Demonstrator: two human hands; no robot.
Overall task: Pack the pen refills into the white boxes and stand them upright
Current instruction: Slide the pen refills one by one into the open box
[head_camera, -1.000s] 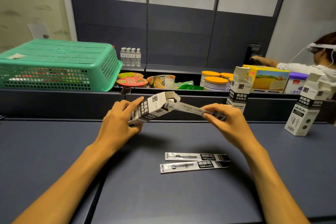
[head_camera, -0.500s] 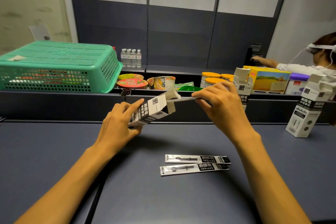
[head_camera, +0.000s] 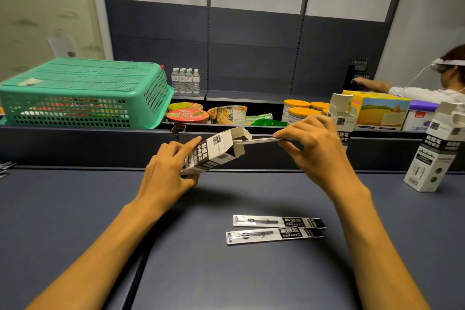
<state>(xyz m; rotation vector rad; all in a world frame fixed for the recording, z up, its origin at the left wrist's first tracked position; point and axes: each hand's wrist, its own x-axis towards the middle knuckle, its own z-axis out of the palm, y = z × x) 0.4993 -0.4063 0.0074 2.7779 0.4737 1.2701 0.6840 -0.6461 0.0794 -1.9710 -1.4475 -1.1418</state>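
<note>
Two boxes [head_camera: 431,151] already stood upright at right of frame. At centre, the left hand [head_camera: 167,168] gripped a tilted white box [head_camera: 214,151] while the right hand [head_camera: 314,143] pinched a refill [head_camera: 256,140] half-inserted; two refills [head_camera: 275,229] lay below, unpacked.

Both hands [head_camera: 173,171] [head_camera: 314,148] raised, fingers pinched

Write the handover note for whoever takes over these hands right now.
Left hand grips a tilted white box, flap open. Right hand pinches a pen refill, its tip at the box mouth.
Done: two white boxes stand upright, flaps open, one behind the right hand, one at far right.
Left: finish this insertion, pack the two refills lying on the table, stand the box up.
</note>
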